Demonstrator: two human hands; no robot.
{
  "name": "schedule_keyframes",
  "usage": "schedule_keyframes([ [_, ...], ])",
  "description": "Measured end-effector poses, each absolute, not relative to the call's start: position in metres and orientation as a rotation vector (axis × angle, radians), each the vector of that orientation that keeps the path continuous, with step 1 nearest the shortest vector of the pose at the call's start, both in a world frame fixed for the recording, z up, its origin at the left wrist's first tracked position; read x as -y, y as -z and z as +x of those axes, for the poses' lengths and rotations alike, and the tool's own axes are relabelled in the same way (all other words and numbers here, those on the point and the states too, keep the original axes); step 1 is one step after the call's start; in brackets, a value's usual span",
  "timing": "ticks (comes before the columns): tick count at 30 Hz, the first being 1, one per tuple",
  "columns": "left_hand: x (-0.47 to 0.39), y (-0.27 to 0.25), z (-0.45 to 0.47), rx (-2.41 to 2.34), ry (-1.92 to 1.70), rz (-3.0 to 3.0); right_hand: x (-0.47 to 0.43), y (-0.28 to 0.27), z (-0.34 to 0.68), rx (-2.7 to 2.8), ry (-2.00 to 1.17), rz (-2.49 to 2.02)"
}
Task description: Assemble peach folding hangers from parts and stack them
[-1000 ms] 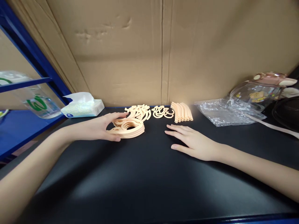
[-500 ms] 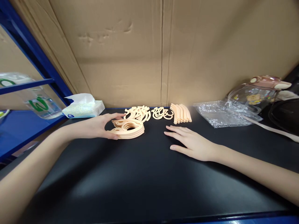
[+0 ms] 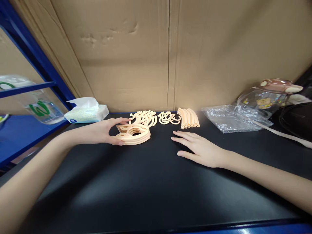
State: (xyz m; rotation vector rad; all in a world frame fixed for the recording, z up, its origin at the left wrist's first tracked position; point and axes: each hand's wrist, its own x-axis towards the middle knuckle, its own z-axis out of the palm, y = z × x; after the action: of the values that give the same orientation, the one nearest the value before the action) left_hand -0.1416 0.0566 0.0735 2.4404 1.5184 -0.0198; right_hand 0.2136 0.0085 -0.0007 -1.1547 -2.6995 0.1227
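On the black tabletop [image 3: 151, 188] my left hand [image 3: 103, 131] cups the left side of a stack of flat peach-coloured rings [image 3: 134, 134], thumb at the front and fingers at the back. My right hand [image 3: 201, 149] lies flat and palm down on the table, holding nothing, to the right of the stack. Behind them lie a pile of peach hook-shaped pieces [image 3: 144, 117], a small cluster of peach C-shaped clips [image 3: 169, 117] and a row of peach curved bars [image 3: 188, 118].
A tissue pack [image 3: 85, 110] sits at the back left beside a blue shelf frame [image 3: 36, 65]. A crumpled clear plastic bag [image 3: 231, 117] and a clear jar with a bear lid [image 3: 268, 96] lie at the back right. A cardboard wall [image 3: 170, 48] closes the back.
Hardly anything has moved. My left hand stays on the ring stack and my right hand stays flat; only the view has shifted slightly.
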Motion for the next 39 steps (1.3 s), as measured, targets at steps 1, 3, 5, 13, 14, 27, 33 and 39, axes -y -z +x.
schedule_keyframes([
  [1, -0.0566, -0.0736, -0.1415, -1.530, 0.024, 2.426, -0.0085, 0.0006, 0.2136, 2.702, -0.122, -1.159],
  [3, -0.0568, -0.0738, -0.1415, -1.539, 0.028, 2.399, -0.0084, 0.0006, 0.2138, 2.707, -0.117, -1.163],
  [5, -0.0570, -0.0740, -0.1415, -1.530, 0.028, 2.389, -0.0084, 0.0007, 0.2141, 2.712, -0.117, -1.160],
  [13, -0.0580, -0.0740, -0.1415, -1.539, 0.017, 2.364, -0.0085, 0.0010, 0.2150, 2.702, -0.126, -1.158],
  [14, -0.0580, -0.0741, -0.1417, -1.534, 0.017, 2.361, -0.0087, 0.0011, 0.2151, 2.705, -0.125, -1.160],
  [27, -0.0577, -0.0748, -0.1427, -1.529, 0.000, 2.385, -0.0084, 0.0007, 0.2147, 2.707, -0.109, -1.154],
  [33, -0.0563, -0.0749, -0.1413, -1.515, -0.005, 2.387, -0.0086, 0.0009, 0.2141, 2.708, -0.112, -1.147],
  [39, -0.0586, -0.0739, -0.1423, -1.547, 0.020, 2.360, -0.0076, -0.0001, 0.2141, 2.716, -0.122, -1.166],
])
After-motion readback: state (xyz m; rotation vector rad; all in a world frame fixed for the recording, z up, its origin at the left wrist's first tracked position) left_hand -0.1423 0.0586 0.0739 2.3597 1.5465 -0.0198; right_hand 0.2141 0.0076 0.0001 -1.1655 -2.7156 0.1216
